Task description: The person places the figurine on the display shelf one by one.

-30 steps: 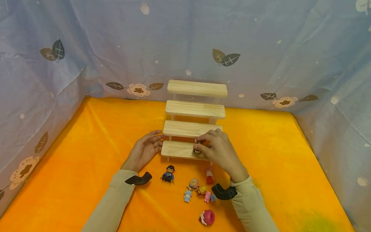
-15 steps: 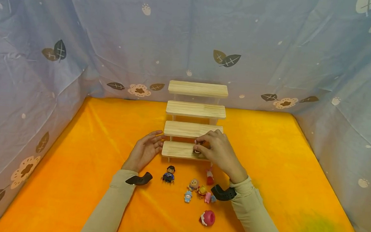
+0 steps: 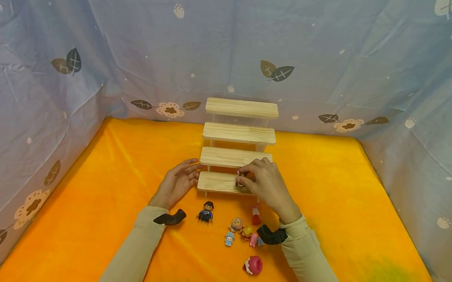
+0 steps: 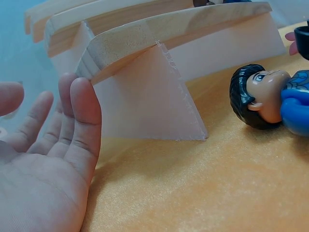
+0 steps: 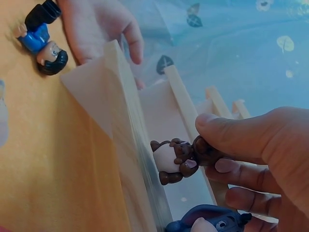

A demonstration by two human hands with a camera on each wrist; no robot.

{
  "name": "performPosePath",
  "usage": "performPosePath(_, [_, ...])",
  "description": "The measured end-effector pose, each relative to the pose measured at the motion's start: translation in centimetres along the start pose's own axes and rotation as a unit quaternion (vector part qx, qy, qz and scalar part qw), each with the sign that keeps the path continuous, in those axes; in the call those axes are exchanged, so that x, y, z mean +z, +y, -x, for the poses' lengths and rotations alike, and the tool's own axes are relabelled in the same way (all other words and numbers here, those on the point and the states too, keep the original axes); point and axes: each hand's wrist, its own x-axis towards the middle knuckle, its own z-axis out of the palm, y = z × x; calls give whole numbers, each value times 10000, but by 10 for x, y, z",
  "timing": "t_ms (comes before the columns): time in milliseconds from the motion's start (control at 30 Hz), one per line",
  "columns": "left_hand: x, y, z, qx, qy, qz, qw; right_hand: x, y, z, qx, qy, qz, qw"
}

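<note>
Right hand (image 3: 268,183): thumb and forefinger are clamped together on the head of a brown bear figurine with a white belly (image 5: 165,158). The bear is held over the lowest board (image 3: 217,182) of a four-tier wooden display stand (image 3: 236,158), its feet directed at the board's top face. Whether the feet touch the wood cannot be told. A dark blue donkey figurine (image 5: 217,214) is located just beside the grip, under the other fingers of the same hand.

Left hand (image 3: 176,185): thumb and fingers are apart, relaxed, and grasp nothing. It is positioned left of the grip, at the left end of the lowest board; fingertip contact with the board edge cannot be confirmed. The remaining three boards rise in steps beyond the grip, on translucent side panels (image 4: 145,101).

Nearer the person than the grip, and to its left, a black-haired figurine in a blue jacket (image 3: 205,212) lies on the orange mat (image 3: 85,236), head toward the stand. Nearer the person, slightly right of the grip, is a red-and-pink figurine (image 3: 256,217). Past it in the same direction is a cluster: a round-headed figurine (image 3: 236,224), a yellow-headed figurine (image 3: 246,232), a pink figurine (image 3: 253,240) and a light blue figurine (image 3: 229,239). Farthest from the grip in that direction is a crimson toy with white trim (image 3: 255,265).
</note>
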Motion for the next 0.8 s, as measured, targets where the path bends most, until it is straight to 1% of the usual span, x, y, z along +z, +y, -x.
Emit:
performPosePath(167, [1,0,1,-11,14,29,10000,0,0,0,-7,6,86,10000])
performPosePath(400, [1,1,2,22,-63,47,10000,0,-1,0,70,-51,145,9999])
performPosePath(600, [1,1,2,12,-30,73,10000,0,-2,0,117,-125,167,9997])
performPosePath(800, [2,2,2,2,-13,59,10000,-2,-3,0,77,-170,186,9997])
